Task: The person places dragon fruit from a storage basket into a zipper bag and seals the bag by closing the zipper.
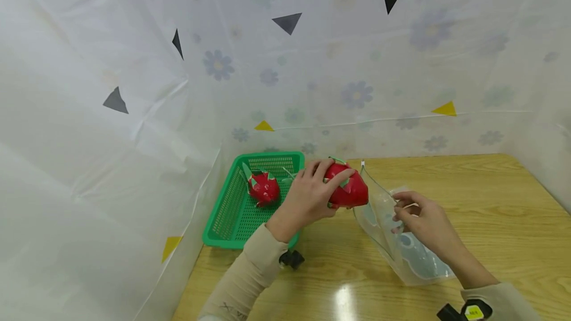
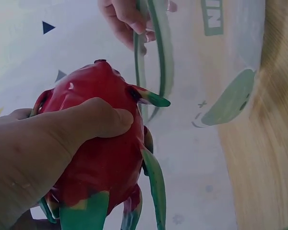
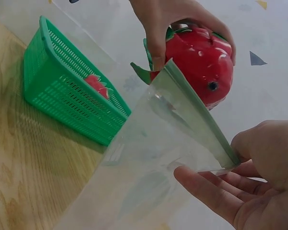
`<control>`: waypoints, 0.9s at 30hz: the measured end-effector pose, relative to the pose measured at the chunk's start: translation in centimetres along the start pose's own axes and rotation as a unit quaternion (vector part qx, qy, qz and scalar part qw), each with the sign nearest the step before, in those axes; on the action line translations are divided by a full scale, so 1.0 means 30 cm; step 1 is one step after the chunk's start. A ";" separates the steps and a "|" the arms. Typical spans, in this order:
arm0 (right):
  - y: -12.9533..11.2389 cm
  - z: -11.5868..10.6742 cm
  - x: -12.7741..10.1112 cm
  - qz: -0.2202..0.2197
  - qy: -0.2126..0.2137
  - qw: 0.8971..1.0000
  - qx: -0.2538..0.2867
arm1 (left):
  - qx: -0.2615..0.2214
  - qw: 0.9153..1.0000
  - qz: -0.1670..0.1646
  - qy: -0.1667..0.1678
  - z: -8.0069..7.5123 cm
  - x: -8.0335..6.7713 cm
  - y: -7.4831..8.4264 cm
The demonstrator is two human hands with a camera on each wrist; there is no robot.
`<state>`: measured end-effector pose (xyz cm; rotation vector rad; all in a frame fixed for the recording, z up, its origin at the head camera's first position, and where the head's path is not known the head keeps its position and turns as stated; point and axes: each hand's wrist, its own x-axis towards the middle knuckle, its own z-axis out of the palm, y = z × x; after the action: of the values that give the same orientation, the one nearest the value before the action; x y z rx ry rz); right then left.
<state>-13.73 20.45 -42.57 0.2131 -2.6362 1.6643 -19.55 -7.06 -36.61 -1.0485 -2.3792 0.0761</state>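
My left hand (image 1: 312, 189) grips a red dragon fruit (image 1: 350, 188) with green-tipped scales, thumb along one side and fingers round the other. The fruit is at the open mouth of a clear zip bag (image 1: 379, 212), overlapping its rim in the right wrist view. With thumb and fingers my right hand (image 1: 421, 219) pinches the bag's green-edged rim, and the mouth gapes toward the fruit. Printed green shapes show on the bag (image 2: 230, 98) in the left wrist view. A second dragon fruit (image 1: 264, 188) lies in the green plastic basket (image 1: 218, 212) left of my left hand.
The basket stands at the left of the wooden table (image 1: 490, 187), close to the white sheeting (image 1: 134, 187). Behind the table hangs a flower-patterned sheet (image 1: 357, 63) with black, grey and yellow triangles. The bag's lower part lies over the tabletop.
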 end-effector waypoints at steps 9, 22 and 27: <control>-0.003 0.008 -0.001 -0.002 0.004 1.000 0.001 | -0.029 0.999 0.003 0.029 -0.038 0.040 0.024; -0.010 0.019 -0.002 -0.006 0.000 1.000 0.018 | 0.041 0.997 0.050 -0.050 0.007 0.038 0.121; -0.018 0.019 -0.002 -0.012 0.001 1.000 0.017 | 0.056 0.995 0.062 -0.063 0.025 0.035 0.148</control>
<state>-13.58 19.71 -42.34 0.2419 -2.5944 1.7019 -17.54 -3.12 -37.92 -1.1665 -2.3878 0.3244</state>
